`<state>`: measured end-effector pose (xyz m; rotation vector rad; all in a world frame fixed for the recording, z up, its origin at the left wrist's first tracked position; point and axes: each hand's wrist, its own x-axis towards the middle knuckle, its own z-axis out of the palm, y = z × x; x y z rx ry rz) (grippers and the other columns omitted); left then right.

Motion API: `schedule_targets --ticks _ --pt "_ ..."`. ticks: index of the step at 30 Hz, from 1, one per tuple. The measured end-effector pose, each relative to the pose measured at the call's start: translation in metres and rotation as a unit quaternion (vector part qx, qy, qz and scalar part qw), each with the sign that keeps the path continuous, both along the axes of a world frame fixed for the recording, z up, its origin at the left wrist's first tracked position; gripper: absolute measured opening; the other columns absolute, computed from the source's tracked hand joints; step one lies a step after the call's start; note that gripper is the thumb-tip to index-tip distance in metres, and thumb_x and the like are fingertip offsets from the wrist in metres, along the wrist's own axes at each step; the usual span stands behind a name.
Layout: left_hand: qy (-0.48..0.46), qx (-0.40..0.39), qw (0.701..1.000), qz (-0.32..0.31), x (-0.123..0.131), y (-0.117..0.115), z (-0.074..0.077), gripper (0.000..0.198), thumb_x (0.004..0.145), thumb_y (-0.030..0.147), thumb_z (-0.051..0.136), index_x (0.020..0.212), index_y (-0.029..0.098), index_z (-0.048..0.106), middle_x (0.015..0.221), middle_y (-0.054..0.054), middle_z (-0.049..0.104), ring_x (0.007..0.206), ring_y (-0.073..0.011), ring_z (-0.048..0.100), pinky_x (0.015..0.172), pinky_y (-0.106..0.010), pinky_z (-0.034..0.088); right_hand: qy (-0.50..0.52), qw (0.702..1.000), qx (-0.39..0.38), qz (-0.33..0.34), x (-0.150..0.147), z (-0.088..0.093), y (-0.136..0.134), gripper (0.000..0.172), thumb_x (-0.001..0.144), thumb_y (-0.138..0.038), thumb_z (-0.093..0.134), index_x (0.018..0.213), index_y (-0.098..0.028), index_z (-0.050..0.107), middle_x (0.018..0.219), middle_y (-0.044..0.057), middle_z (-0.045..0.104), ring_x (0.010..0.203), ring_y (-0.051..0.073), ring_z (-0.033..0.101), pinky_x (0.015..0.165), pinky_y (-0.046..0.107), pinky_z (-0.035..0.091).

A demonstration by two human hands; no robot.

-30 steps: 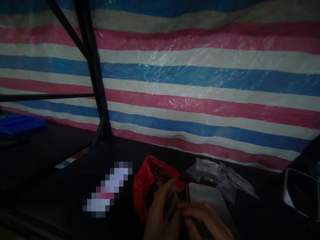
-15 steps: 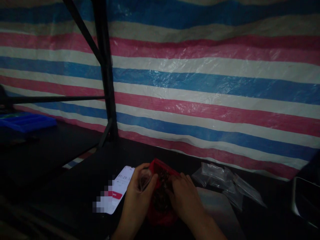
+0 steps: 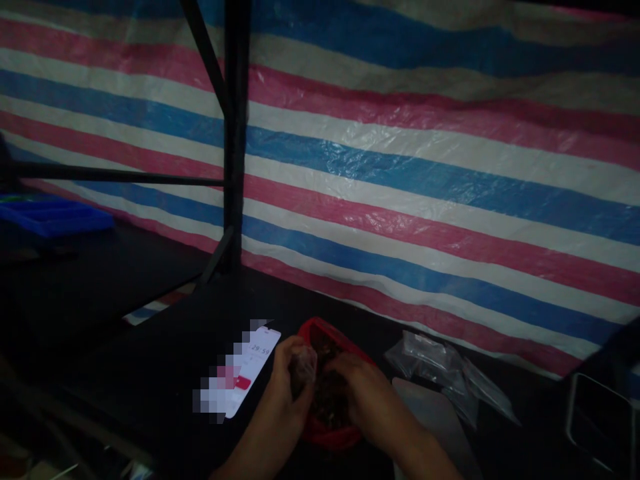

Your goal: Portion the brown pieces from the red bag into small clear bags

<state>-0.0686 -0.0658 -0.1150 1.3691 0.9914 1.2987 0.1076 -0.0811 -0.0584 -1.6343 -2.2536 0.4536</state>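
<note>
My left hand (image 3: 290, 377) is closed around a small clear plastic bag (image 3: 306, 370), its mouth turned toward the right. Right beside it lies a red plastic bag (image 3: 345, 437), spread wide and filled with small dark pieces (image 3: 333, 400) too dim to name. My right hand (image 3: 360, 383) reaches into the red bag from the right, fingers curled down among the pieces. Its fingertips are partly hidden, and what they pinch cannot be made out.
A lit phone (image 3: 250, 373) showing a timer lies left of my hands. Several clear plastic bags (image 3: 435, 360) lie right, behind a flat grey plate (image 3: 430, 420). A dark framed object (image 3: 600, 420) stands far right. Blue tray (image 3: 65, 217) and black post (image 3: 235, 167) are left.
The view has shifted and tilted a little. My right hand's fingers have moved within the red bag, and the small clear bag in my left hand now tips more toward the dark pieces.
</note>
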Motion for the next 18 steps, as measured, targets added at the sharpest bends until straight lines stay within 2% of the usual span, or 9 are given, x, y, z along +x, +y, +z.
schedule_targets --ticks 4,6,9,14,18 --pt "-0.010 -0.011 1.000 0.014 0.002 0.001 -0.009 0.048 0.093 0.033 0.064 0.137 0.024 0.051 0.133 -0.013 0.068 0.125 -0.0277 0.068 0.111 -0.047 0.052 0.121 0.992 -0.031 -0.007 -0.005 -0.003 0.002 0.057 0.073 0.005 0.053 0.114 -0.024 0.079 0.125 0.006 0.079 0.123 0.023 0.071 0.109 0.033 0.049" --pt "-0.012 -0.009 1.000 0.019 0.003 0.001 -0.010 0.049 0.094 0.033 0.062 0.141 0.024 0.050 0.138 -0.014 0.067 0.129 -0.0283 0.067 0.112 -0.048 0.051 0.160 0.986 -0.041 -0.029 -0.003 -0.004 0.004 0.054 0.073 0.004 0.054 0.113 -0.023 0.080 0.118 0.006 0.082 0.114 0.023 0.075 0.103 0.034 0.053" --pt "-0.006 0.000 1.000 0.028 0.004 0.002 -0.009 0.049 0.092 0.030 0.065 0.140 0.024 0.057 0.142 -0.014 0.068 0.135 -0.0304 0.063 0.118 -0.051 0.046 0.189 0.979 -0.043 -0.059 0.005 -0.001 0.005 0.044 0.078 -0.003 0.056 0.114 -0.020 0.078 0.107 0.006 0.083 0.101 0.024 0.078 0.093 0.036 0.058" --pt "0.009 0.030 0.999 0.013 0.009 0.005 0.001 0.052 0.091 0.031 0.066 0.142 0.027 0.064 0.146 -0.012 0.068 0.139 -0.0320 0.060 0.121 -0.055 0.041 0.290 0.955 -0.023 -0.058 0.021 0.022 -0.006 0.037 0.087 -0.013 0.057 0.119 -0.022 0.072 0.117 0.007 0.081 0.114 0.024 0.076 0.102 0.038 0.057" --pt "0.025 0.058 0.998 -0.006 0.017 0.003 0.013 0.049 0.089 0.033 0.066 0.138 0.029 0.071 0.144 -0.010 0.071 0.140 -0.0356 0.057 0.125 -0.063 0.031 0.347 0.937 0.003 -0.046 0.020 0.044 -0.016 0.036 0.088 -0.014 0.060 0.121 -0.024 0.071 0.120 0.007 0.079 0.116 0.023 0.075 0.104 0.039 0.056"
